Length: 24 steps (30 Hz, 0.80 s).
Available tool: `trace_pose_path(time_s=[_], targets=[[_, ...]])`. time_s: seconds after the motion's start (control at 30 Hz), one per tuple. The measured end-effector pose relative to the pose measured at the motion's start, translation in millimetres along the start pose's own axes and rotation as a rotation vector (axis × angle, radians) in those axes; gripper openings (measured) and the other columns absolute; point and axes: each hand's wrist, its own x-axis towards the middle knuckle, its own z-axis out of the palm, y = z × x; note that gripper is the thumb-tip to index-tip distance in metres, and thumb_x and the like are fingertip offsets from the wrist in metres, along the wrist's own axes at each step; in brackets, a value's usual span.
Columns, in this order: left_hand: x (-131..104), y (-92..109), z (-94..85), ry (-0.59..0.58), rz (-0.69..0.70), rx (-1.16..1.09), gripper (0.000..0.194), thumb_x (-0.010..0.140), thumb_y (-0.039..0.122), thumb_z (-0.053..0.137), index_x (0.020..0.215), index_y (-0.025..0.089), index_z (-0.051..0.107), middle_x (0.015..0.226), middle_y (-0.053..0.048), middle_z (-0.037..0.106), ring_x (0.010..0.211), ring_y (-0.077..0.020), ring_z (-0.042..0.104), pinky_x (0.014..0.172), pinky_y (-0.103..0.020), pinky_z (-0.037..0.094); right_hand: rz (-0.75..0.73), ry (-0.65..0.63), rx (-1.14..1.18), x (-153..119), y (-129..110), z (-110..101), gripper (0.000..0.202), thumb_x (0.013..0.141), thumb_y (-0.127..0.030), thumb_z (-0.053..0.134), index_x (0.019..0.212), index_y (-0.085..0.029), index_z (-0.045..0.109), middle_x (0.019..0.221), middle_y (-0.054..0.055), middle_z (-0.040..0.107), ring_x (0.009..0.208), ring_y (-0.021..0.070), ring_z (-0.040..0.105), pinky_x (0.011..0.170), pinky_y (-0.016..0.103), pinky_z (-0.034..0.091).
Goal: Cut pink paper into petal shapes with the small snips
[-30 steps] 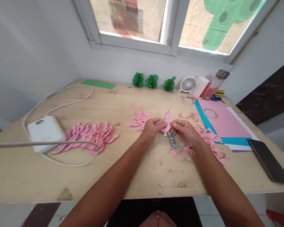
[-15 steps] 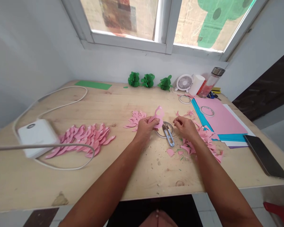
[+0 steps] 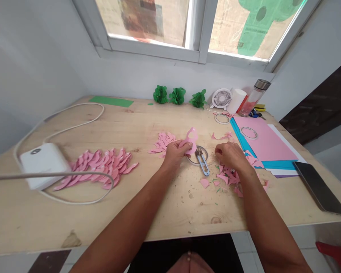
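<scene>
My left hand [image 3: 176, 153] is closed on a curved pink paper cut-out [image 3: 191, 136], pinching it between thumb and fingers. Just right of that hand, blue-handled thread snips [image 3: 202, 162] lie partly over a roll of tape [image 3: 192, 160]. My right hand [image 3: 230, 154] is above the pink paper scraps [image 3: 229, 178], its fingers curled together; whether anything is in them is hidden. Left of my left hand is a small pile of pink paper petals [image 3: 162, 143]. A larger pile of curved pink petals [image 3: 102, 167] lies further left.
A white power bank [image 3: 45, 165] with a looping cable sits at the left. Green paper balls [image 3: 177, 96] and a small fan [image 3: 221, 99] line the wall. Pink sheets [image 3: 268, 142], a tape ring [image 3: 249, 133], a bottle [image 3: 254, 98] and a dark phone [image 3: 319, 187] are on the right.
My right hand has moved right, away from my left hand and over the scraps, uncovering a curved pink strip behind it. My left hand keeps the pink cut-out in nearly the same place.
</scene>
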Motion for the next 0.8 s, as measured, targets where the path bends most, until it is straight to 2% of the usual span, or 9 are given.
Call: trace_pose_path(time_s=[0.13, 0.53, 0.8], targets=[[-0.2, 0.1, -0.5, -0.008, 0.003, -0.007, 0.018, 0.056, 0.028, 0.070, 0.055, 0.013, 0.060, 0.054, 0.001, 0.053, 0.050, -0.0089, 0.047, 0.048, -0.022, 0.041, -0.013, -0.043, -0.026, -0.4, -2.9, -0.8, 0.018, 0.075, -0.017, 0.049, 0.080, -0.020, 0.066, 0.082, 0.006, 0.068, 0.084, 0.0207, 0.057, 0.070, 0.030, 0.028], [-1.2, 2.8, 0.4, -0.007, -0.005, -0.036, 0.020, 0.055, 0.029, 0.072, 0.058, 0.012, 0.061, 0.056, -0.001, 0.056, 0.052, -0.0101, 0.049, 0.047, -0.023, 0.042, 0.024, -0.003, -0.063, 1.3, -7.0, 3.4, 0.022, 0.079, -0.015, 0.044, 0.081, -0.016, 0.066, 0.085, 0.014, 0.068, 0.084, 0.0248, 0.059, 0.071, 0.033, 0.029], [-1.8, 2.7, 0.0, -0.011, -0.012, -0.042, 0.019, 0.056, 0.028, 0.072, 0.057, 0.012, 0.061, 0.056, -0.001, 0.056, 0.053, -0.0101, 0.050, 0.047, -0.022, 0.042, 0.029, -0.020, -0.061, 2.0, -5.2, 4.8, 0.023, 0.079, -0.016, 0.042, 0.081, -0.017, 0.066, 0.082, 0.012, 0.068, 0.082, 0.0238, 0.059, 0.070, 0.032, 0.029]])
